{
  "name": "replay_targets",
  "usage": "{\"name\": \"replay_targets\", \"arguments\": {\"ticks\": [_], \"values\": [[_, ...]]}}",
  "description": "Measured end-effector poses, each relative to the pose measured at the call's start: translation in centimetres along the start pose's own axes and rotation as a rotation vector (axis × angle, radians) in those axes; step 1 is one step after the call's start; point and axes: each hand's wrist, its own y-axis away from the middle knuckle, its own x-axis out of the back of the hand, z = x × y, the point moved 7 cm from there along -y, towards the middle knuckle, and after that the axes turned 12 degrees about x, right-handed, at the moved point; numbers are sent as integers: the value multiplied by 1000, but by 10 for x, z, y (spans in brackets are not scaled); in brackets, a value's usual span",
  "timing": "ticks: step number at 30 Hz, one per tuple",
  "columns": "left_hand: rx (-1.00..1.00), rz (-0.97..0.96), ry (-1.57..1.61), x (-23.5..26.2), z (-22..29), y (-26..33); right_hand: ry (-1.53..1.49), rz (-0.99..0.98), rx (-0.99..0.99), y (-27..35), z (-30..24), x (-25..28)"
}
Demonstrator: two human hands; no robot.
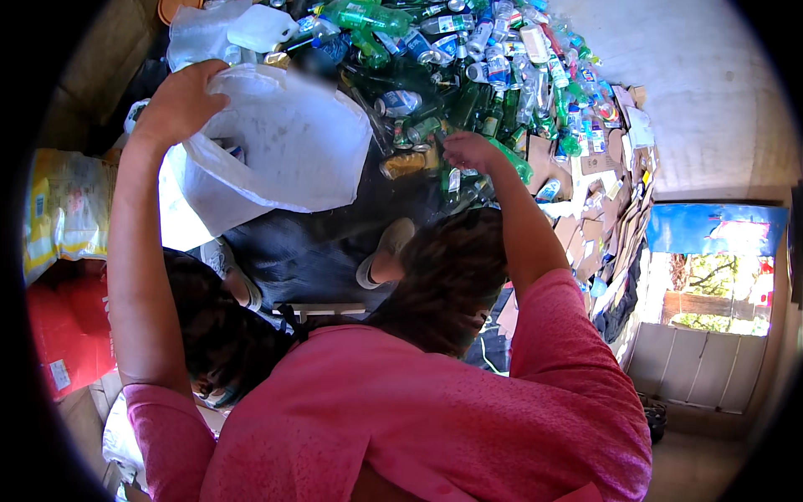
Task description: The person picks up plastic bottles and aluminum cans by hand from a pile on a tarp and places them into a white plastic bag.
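Observation:
My left hand (180, 102) is closed round the rim of a large white sack (305, 155), holding its mouth spread wide. A little of what lies in the sack shows near its left edge. Over the heap of bottles and cans, my right hand (473, 153) has its fingers curled together around something small and dark that I cannot make out. A gold can (403, 165) lies just left of that hand, and a silver-green can (423, 130) is close above it. Right beside the wrist is a clear green plastic bottle (512, 161).
Cans, glass bottles and plastic bottles pile up toward the far wall, with a white jug (262, 28) at the back left. Flattened cardboard (590, 230) is stacked on the right. A yellow-white bag (71, 205) and a red box (71, 322) stand at my left. My feet rest on a dark sheet (322, 251).

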Motion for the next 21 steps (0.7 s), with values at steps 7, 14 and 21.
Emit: {"name": "replay_targets", "arguments": {"ticks": [7,14,21], "values": [[26,6,-25,0,3,3,23,34,-76,-4,-7,-4],[30,17,-39,-3,0,0,42,-19,-78,-17,5,3],[100,-9,-20,0,10,3,84,48,-99,-33,36,26]]}}
